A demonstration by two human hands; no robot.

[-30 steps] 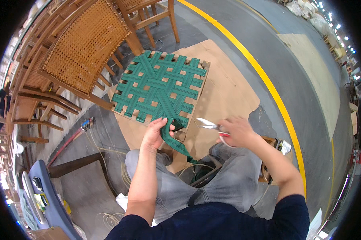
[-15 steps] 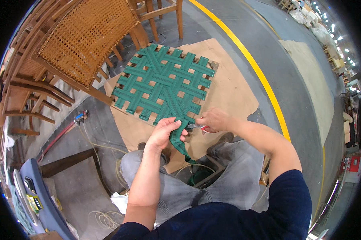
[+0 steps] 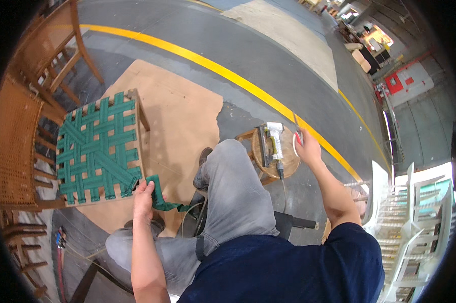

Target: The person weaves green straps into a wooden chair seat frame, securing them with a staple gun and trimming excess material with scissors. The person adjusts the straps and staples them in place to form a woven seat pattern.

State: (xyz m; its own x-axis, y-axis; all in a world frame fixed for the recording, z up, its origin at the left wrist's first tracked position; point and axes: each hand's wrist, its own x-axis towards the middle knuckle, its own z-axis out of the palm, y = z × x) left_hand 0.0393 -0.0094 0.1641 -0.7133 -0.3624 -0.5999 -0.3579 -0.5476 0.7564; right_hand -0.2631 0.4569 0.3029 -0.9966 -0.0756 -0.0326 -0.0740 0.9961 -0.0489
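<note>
Green webbing is woven in a lattice across the seat of a wooden chair [image 3: 101,147] at the left, with diagonal bands over the weave. At the seat's near corner my left hand [image 3: 143,199] pinches a loose green webbing strap [image 3: 158,194], whose tail hangs toward my knees. Whether this strap still joins the seat is hidden by my fingers. Out to the right, my right hand [image 3: 309,147] is closed around scissors [image 3: 296,143] with red and white handles, beside a round wooden stool [image 3: 290,160]. On that stool lies a staple gun [image 3: 275,139] with a hose attached.
Brown cardboard [image 3: 175,101] lies beneath the chair. Cane-backed chairs [image 3: 13,146] crowd the left. A yellow line [image 3: 207,59] crosses the grey floor beyond. White slatted furniture pieces [image 3: 410,222] stand at the right, and a thin hose [image 3: 284,194] runs down from the stool.
The view has swung right, bringing the stool and staple gun into sight. My right hand has carried the scissors from the strap out to the stool; my left hand stays on the strap.
</note>
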